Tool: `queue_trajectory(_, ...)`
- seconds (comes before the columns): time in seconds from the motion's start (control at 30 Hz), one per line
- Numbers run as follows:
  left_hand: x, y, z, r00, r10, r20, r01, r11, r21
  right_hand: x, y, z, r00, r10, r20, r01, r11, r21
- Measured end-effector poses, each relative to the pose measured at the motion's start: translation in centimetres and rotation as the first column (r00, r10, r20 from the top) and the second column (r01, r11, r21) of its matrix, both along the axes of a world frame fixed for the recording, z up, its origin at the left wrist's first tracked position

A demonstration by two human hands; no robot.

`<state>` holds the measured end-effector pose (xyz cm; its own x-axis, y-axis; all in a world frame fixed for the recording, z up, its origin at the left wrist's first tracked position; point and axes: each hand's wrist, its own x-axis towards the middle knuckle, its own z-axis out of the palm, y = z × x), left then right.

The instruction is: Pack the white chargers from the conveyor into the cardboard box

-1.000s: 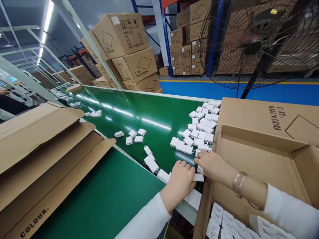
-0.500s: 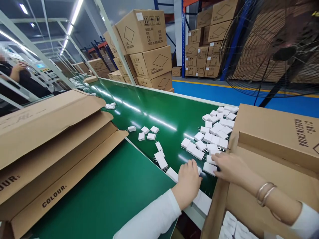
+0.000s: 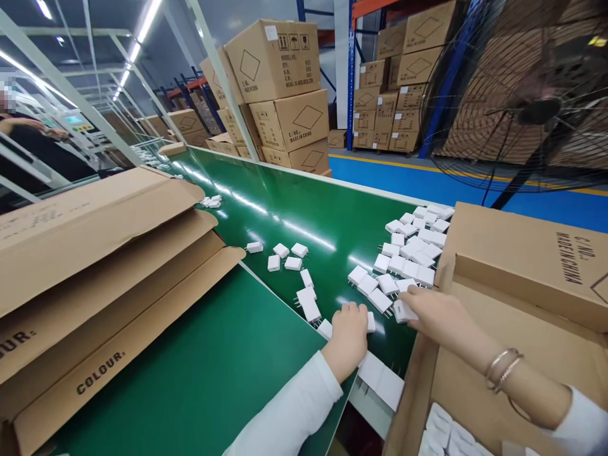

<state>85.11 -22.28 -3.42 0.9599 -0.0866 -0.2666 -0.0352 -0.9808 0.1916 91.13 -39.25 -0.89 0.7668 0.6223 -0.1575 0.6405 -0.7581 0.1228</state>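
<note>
My left hand is curled over the near edge of the green belt, its fingers closed around a white plug charger that partly shows at its right side. My right hand pinches another white charger between thumb and fingers, at the near end of a loose cluster of chargers with metal pins. Below my left hand, a row of chargers lies side by side along the belt's edge. More chargers lie to the left of that hand.
An open carton stands at the right, with white chargers at its bottom. Flattened cartons are stacked at the left. A fan and piled boxes stand beyond the belt. A person is at far left.
My left hand has shifted left along the belt's edge, baring more of the row of chargers. My right hand has closed on a charger and drawn slightly away from the cluster.
</note>
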Motion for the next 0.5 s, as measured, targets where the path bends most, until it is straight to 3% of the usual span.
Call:
queue_trajectory(0.17,0.3,1.1,0.3,0.999,-0.022,0.028,0.025,0.995,-0.100,1.0,0.5,-1.2,1.000,0.015,0.022,-0.014,0.999,-0.041)
queue_trajectory(0.23,0.5,1.8,0.8,0.996,-0.044,0.080,0.064,0.959,-0.276,1.2,0.9,-1.7,0.999,0.045,0.009,-0.044,0.999,-0.019)
queue_trajectory(0.27,0.6,2.1,1.2,0.992,-0.050,0.112,0.093,0.903,-0.419,1.3,0.8,-1.8,0.998,0.065,-0.005,-0.065,0.998,0.001)
queue_trajectory(0.3,0.7,2.4,1.6,0.989,-0.048,0.143,0.122,0.811,-0.573,1.4,0.6,-1.6,0.996,0.083,-0.022,-0.083,0.996,0.026)
queue_trajectory(0.37,0.8,2.7,2.6,0.984,-0.026,0.176,0.159,0.566,-0.809,1.4,-0.5,-0.9,0.992,0.114,-0.053,-0.109,0.991,0.075)
queue_trajectory(0.43,0.5,2.5,3.7,0.985,-0.025,0.171,0.168,0.381,-0.909,0.7,-2.0,0.1,0.984,0.132,-0.121,-0.105,0.972,0.209)
queue_trajectory(0.5,-0.1,1.8,4.6,0.985,-0.048,0.164,0.171,0.235,-0.957,-0.8,-3.6,1.1,0.960,0.163,-0.228,-0.033,0.873,0.486)
